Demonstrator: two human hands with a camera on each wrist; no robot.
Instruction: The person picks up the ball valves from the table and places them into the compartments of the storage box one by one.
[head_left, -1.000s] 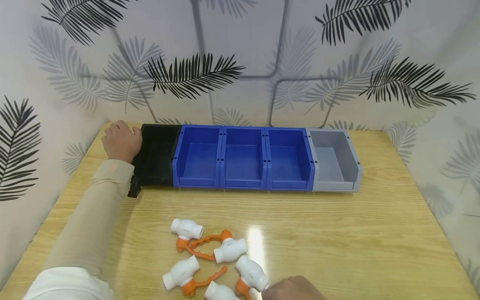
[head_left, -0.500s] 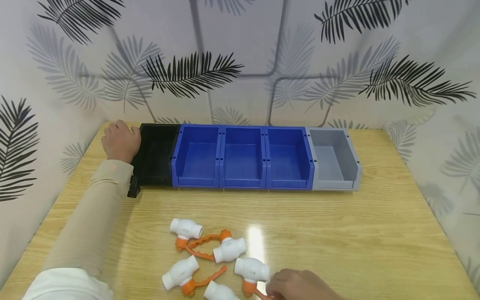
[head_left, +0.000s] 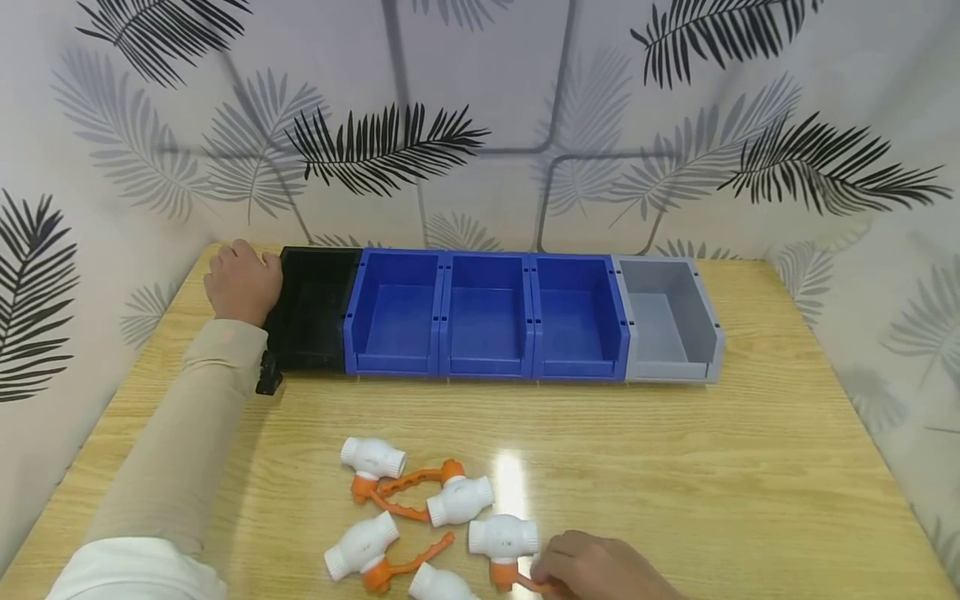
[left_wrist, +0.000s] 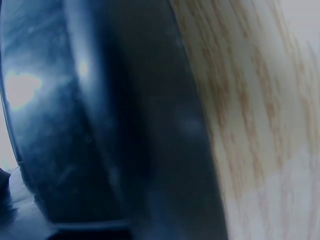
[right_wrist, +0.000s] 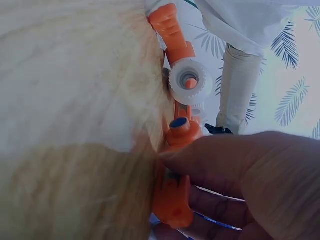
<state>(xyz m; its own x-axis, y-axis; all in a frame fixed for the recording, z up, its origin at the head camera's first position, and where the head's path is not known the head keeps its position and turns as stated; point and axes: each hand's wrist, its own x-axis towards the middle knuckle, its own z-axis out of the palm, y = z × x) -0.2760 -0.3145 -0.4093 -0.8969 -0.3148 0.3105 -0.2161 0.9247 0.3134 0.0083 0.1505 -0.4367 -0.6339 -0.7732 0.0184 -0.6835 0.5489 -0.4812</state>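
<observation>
Several white ball valves with orange lever handles lie on the wooden table. At the right of this group, my right hand [head_left: 596,567] pinches the orange handle of one ball valve [head_left: 504,537]. Its white body lies level across the head view, with the handle pointing right into the fingers. In the right wrist view, thumb and fingers hold the orange handle [right_wrist: 172,202] low over the wood. My left hand [head_left: 243,282] is at the left side of the black bin [head_left: 311,321], thumb by its rim. Its fingertips are hidden, so I cannot tell whether it grips the bin.
Beside the black bin, in one row, stand three blue bins [head_left: 486,329] and a grey bin [head_left: 663,325], with nothing inside them. A leaf-patterned wall covering [head_left: 480,200] rises behind. Other valves [head_left: 362,546] lie left of my right hand, two with crossing handles.
The valve at my right hand has turned from slanted to level, its handle swinging round to the right. My right hand has shifted slightly right and now pinches that handle. My left hand stays put.
</observation>
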